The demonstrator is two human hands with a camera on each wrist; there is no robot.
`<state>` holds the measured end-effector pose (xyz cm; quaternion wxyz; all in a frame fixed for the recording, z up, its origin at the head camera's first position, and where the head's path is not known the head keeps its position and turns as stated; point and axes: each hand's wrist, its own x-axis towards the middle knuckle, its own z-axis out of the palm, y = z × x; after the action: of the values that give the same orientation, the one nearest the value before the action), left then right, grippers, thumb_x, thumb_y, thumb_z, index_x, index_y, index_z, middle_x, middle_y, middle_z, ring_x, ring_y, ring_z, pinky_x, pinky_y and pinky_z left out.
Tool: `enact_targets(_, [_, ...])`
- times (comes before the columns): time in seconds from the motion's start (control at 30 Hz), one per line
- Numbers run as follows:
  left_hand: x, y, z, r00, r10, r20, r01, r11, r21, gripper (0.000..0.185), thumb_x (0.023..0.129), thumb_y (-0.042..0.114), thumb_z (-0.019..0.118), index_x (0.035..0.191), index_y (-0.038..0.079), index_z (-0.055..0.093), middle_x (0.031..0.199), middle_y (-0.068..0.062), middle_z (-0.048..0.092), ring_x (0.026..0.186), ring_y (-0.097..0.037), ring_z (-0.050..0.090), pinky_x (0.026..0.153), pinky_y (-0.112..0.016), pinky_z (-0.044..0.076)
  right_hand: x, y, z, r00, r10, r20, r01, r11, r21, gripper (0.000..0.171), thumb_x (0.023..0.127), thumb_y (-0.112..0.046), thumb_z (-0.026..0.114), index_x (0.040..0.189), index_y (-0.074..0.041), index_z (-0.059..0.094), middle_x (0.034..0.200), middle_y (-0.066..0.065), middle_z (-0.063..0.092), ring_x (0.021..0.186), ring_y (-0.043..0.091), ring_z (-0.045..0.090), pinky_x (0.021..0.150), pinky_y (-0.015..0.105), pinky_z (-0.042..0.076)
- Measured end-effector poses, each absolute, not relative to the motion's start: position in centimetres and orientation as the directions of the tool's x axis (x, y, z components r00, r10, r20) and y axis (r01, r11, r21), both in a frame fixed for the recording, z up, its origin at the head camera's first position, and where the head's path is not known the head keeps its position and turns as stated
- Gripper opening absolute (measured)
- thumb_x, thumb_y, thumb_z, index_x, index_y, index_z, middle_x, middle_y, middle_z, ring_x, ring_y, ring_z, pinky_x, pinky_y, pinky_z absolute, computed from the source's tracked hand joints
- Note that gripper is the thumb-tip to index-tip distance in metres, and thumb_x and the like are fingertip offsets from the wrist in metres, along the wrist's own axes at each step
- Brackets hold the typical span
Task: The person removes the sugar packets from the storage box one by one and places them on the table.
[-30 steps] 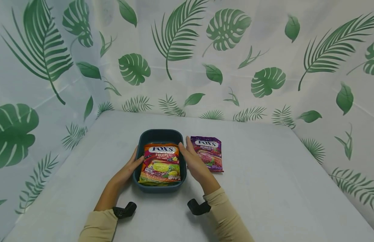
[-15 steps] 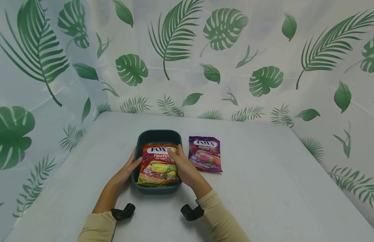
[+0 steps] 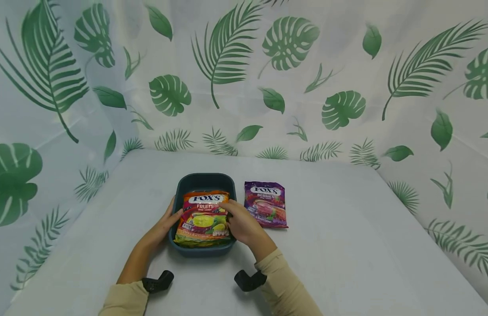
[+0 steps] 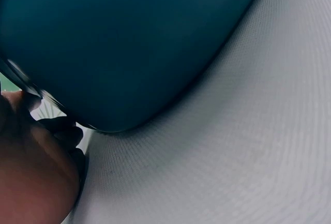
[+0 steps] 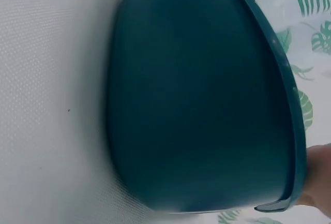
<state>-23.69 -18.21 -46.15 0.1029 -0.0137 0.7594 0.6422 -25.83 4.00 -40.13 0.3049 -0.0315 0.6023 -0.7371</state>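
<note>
the orange candy bag lay in the teal bin, just left of the nearer right hand, long axis seemingly forward, whether pinched i couldn't tell, while the left hand gripped the bin's opposite side.

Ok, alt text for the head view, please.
A person's left hand grips the side of a dark teal bin holding a Fox's Fruits candy bag, while the right hand touches that bag's right edge. A purple Fox's Berries bag lies right of the bin on a white table, before a leaf-print backdrop.
</note>
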Motion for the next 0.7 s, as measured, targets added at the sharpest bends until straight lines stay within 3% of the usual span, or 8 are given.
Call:
enact_targets(0.17, [-23.79, -18.12, -46.45, -0.977, 0.098, -0.192, -0.172, 0.18, 0.969, 0.069, 0.096, 0.045, 0.033, 0.144, 0.032, -0.014, 0.154, -0.006, -0.013, 0.139, -0.033, -0.017, 0.105, -0.063, -0.007, -25.73, 4.21, -40.18, -0.793, -0.533, -0.295, 0.412, -0.113, -0.904, 0.063, 0.097, -0.023, 0.039, 0.146, -0.005, 0.006, 0.152, 0.014, 0.01, 0.14, 0.031, 0.008, 0.114, 0.049, 0.003])
enact_targets(0.43, [-23.75, -18.12, -46.08, -0.974, 0.119, -0.192, -0.168, 0.182, 0.969, 0.068, 0.096, 0.043, 0.032, 0.145, 0.031, -0.014, 0.154, -0.006, -0.013, 0.139, -0.033, -0.016, 0.105, -0.063, -0.007, -25.13, 4.42, -40.0, -0.753, -0.569, -0.33, 0.414, -0.02, -0.91, 0.057, 0.095, -0.022, 0.043, 0.147, -0.019, 0.019, 0.153, 0.011, 0.005, 0.137, 0.035, 0.011, 0.111, 0.054, 0.009])
enact_targets(0.6, [-23.68, -18.21, -45.72, -0.977, 0.095, -0.192, -0.172, 0.188, 0.967, 0.068, 0.096, 0.044, 0.032, 0.145, 0.032, -0.014, 0.154, -0.008, -0.013, 0.139, -0.034, -0.017, 0.105, -0.064, -0.007, -25.22, 4.35, -39.93, -0.732, -0.609, -0.305, 0.452, -0.099, -0.887, 0.056, 0.096, -0.02, 0.043, 0.146, -0.019, 0.02, 0.153, 0.01, 0.008, 0.138, 0.034, 0.015, 0.111, 0.054, 0.011])
enact_targets(0.7, [-23.58, -18.03, -45.88, -0.973, 0.085, -0.215, -0.194, 0.204, 0.96, 0.069, 0.095, 0.046, 0.031, 0.145, 0.031, -0.014, 0.154, -0.01, -0.013, 0.139, -0.036, -0.016, 0.104, -0.065, -0.006, -24.95, 4.31, -40.21, -0.702, -0.635, -0.322, 0.458, -0.056, -0.887, 0.057, 0.095, -0.021, 0.043, 0.147, -0.019, 0.019, 0.153, 0.012, 0.009, 0.137, 0.033, 0.018, 0.111, 0.054, 0.012])
